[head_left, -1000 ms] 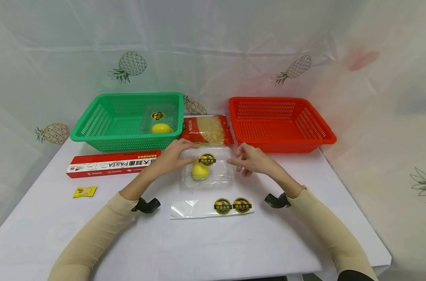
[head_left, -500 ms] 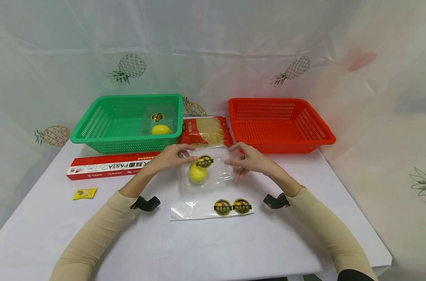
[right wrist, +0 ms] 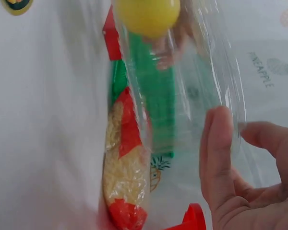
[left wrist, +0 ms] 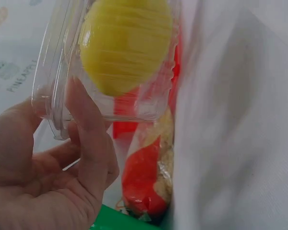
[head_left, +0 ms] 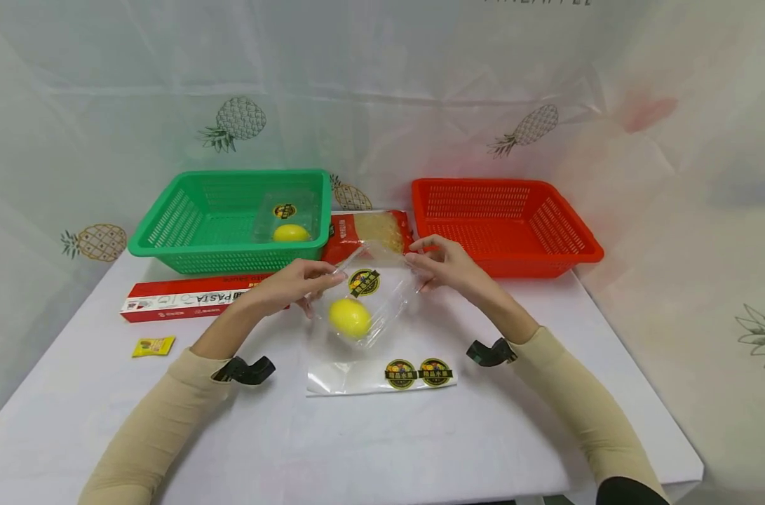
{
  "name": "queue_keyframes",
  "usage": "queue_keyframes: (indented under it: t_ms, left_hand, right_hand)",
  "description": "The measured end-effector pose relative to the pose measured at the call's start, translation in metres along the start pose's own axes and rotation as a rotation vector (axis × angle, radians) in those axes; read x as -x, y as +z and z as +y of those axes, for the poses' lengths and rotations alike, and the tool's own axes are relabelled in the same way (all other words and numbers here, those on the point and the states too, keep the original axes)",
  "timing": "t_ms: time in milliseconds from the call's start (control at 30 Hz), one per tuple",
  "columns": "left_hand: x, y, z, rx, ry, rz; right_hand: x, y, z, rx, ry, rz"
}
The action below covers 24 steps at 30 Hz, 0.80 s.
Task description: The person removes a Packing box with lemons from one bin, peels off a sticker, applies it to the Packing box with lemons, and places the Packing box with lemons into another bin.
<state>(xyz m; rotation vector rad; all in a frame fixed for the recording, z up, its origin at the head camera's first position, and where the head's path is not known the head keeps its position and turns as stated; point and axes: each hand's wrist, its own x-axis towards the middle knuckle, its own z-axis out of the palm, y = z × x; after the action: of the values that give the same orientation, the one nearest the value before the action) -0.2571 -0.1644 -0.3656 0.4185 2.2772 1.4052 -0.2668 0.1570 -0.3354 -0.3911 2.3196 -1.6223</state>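
- The counter [head_left: 546, 421], under a white cloth, carries everything; the landmark is the clear clamshell box raised over its middle.
- The green basket [head_left: 167, 231] stands behind and left of the box and holds a second clear box with a lemon [head_left: 290, 232]; the red basket [head_left: 571, 242] stands behind and right of it.
- A long red pasta carton [head_left: 186, 298] lies left of the box with its long axis running left to right, and a bag of noodles [head_left: 369, 231] lies just behind the box, between the baskets.
- The clear clamshell box [head_left: 366, 298] is off the counter and tilted, far edge up, its sticker label facing the head camera; its long axis runs between the two hands.
- The left hand [head_left: 287, 284] pinches the box's left rim, thumb over the edge; the right hand [head_left: 445, 266] pinches the right rim likewise. Both sit equally near, one at each end.
- A clear sticker sheet [head_left: 382, 375] lies flat on the counter just in front of the box.
- The lemon [head_left: 349, 317] rests in the box's low near corner.
- A small yellow sachet [head_left: 153, 346] lies far left of the box.
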Motion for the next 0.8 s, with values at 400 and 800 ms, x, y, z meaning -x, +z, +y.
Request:
queue_keyframes:
  t_ms: [400,800]
  left_hand:
    - [0.013,-0.009,0.01,0.192,0.002,0.192]
    - [0.022,-0.014,0.019,0.294,0.065,0.296]
  right_hand:
    - [-0.016,0.023,-0.012,-0.158,-0.168,0.132]
    - [-0.014,0.045,-0.029,-0.049,-0.219,0.122]
